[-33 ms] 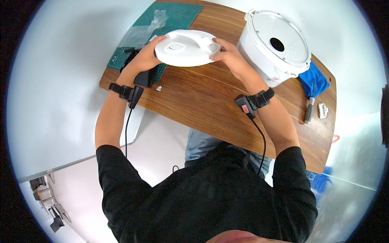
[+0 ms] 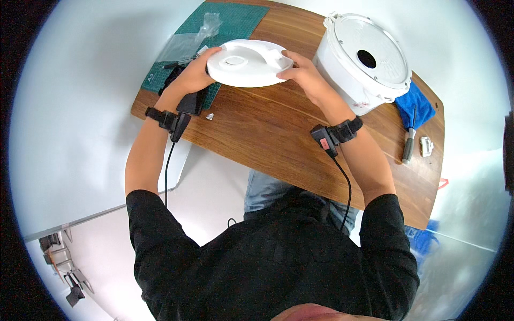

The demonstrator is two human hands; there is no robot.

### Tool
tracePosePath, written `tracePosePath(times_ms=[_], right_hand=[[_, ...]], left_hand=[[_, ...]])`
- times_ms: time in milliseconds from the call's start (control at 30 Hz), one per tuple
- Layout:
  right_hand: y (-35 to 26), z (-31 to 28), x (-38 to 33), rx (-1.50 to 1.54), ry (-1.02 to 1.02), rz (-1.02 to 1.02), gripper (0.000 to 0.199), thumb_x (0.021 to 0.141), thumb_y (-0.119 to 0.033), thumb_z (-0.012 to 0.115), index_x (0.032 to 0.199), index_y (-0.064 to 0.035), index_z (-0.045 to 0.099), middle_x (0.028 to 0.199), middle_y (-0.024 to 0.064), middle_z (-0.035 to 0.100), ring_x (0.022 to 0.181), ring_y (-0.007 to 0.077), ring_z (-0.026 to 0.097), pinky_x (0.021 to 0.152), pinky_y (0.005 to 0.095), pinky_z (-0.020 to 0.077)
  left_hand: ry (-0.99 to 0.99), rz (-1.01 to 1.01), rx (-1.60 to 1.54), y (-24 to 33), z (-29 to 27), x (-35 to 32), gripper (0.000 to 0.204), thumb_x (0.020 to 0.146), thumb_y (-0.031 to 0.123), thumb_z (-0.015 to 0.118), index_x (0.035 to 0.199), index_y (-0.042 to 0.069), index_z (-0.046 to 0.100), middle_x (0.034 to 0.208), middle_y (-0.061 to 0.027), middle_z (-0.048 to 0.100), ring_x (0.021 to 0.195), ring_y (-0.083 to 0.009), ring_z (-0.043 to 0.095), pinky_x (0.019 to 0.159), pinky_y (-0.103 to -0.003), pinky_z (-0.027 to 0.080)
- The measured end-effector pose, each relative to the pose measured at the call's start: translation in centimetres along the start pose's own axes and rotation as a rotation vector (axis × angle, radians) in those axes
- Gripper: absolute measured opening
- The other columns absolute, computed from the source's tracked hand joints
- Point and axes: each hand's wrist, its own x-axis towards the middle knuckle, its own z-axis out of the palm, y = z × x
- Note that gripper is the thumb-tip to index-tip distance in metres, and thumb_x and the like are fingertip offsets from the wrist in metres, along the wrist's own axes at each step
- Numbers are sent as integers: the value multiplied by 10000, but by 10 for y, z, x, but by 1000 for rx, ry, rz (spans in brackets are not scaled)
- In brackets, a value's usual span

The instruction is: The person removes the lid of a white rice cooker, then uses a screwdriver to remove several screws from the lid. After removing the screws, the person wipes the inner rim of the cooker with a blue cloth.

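You had the lid (image 2: 249, 68) at the upper middle of the frame, between both hands, over the wooden surface (image 2: 267, 115). Your left hand (image 2: 196, 76) was curled round its left rim, most fingers hidden beneath; your right hand (image 2: 301, 72) pinched the right rim, thumb and finger only slightly parted. The lid's long axis, as seen, ran left to right, from one hand to the other. The pot (image 2: 342, 69) stood at the upper right, just beside your right hand, the nearer one; your left was nearest the green mat (image 2: 241, 16), upper left.
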Motion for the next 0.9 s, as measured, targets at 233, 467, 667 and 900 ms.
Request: tracePosePath(times_ms=[233,467,667,900], right_hand=[[-9,-8,-8,-260,-23,0,872,807,-189,786,1557,16,390,1516,282,466,1415,357,436,1190,418,308],[10,-43,5,-460,-26,-81,905,728,-192,882,1502,21,466,1471,260,540,1340,359,542,1146,400,409],[8,-34,-2,-617,-6,-121,893,751,-210,872,1514,5,459,1480,254,539,1343,367,542,1153,408,405],[8,-31,-11,-645,-39,-86,792,808,-250,817,1471,37,493,1494,279,509,1390,386,502,1177,403,387]], left_hand=[[-7,-5,201,-2,11,12,842,830,156,830,1539,95,381,1488,-202,533,1368,-345,533,1137,-427,434],[-6,80,298,2,26,22,972,750,288,888,1558,137,370,1466,-195,550,1343,-387,537,1098,-531,433],[-113,-7,382,1,25,25,903,799,149,776,1585,113,332,1556,-193,445,1415,-410,443,1115,-599,349],[-161,-81,399,16,11,20,802,825,119,725,1559,69,404,1577,-240,425,1456,-393,417,1215,-450,332]])
